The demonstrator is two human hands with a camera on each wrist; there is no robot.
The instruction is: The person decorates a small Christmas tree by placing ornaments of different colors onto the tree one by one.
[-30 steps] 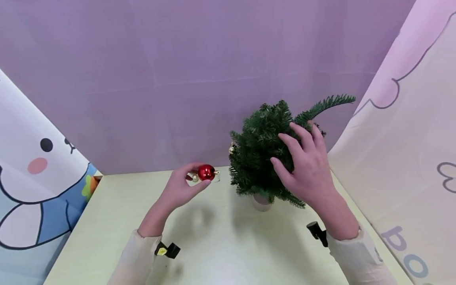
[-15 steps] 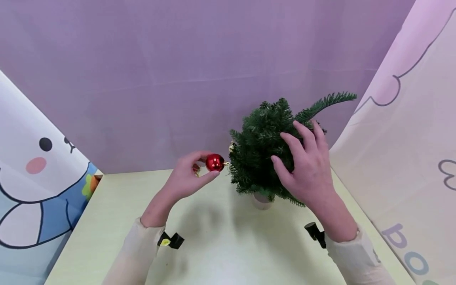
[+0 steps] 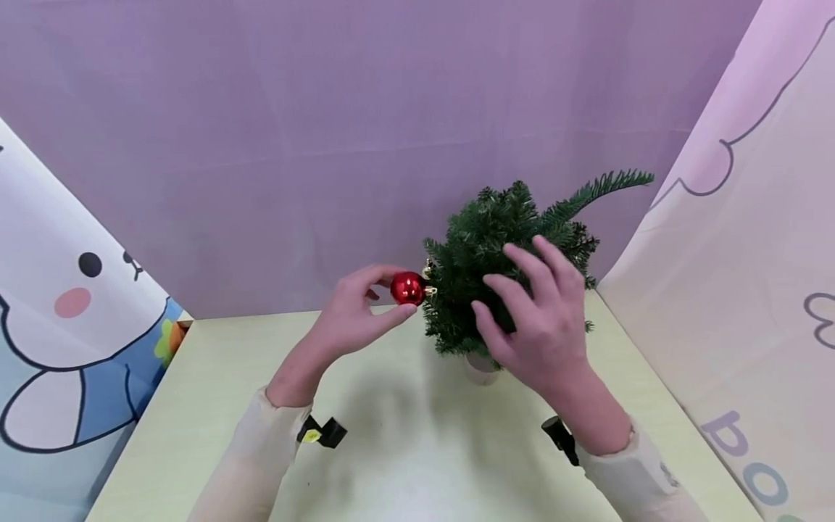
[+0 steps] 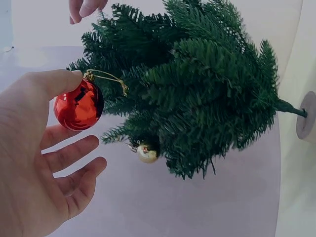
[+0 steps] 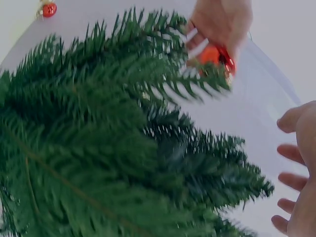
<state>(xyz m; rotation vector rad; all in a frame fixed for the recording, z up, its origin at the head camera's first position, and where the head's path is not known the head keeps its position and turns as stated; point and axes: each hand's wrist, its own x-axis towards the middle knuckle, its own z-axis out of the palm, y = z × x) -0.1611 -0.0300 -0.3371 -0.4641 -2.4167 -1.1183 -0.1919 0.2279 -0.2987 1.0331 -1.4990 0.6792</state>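
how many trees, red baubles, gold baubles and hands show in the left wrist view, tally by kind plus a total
Christmas tree: 1
Red bauble: 1, in the left hand
Gold bauble: 1, on the tree
Hands: 2, left hand and part of the right hand at the top edge
Total: 5

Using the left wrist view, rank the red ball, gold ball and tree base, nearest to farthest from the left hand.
1. Red ball: held in the left hand.
2. Gold ball: right of that hand, by the tree.
3. Tree base: at the picture's right edge.
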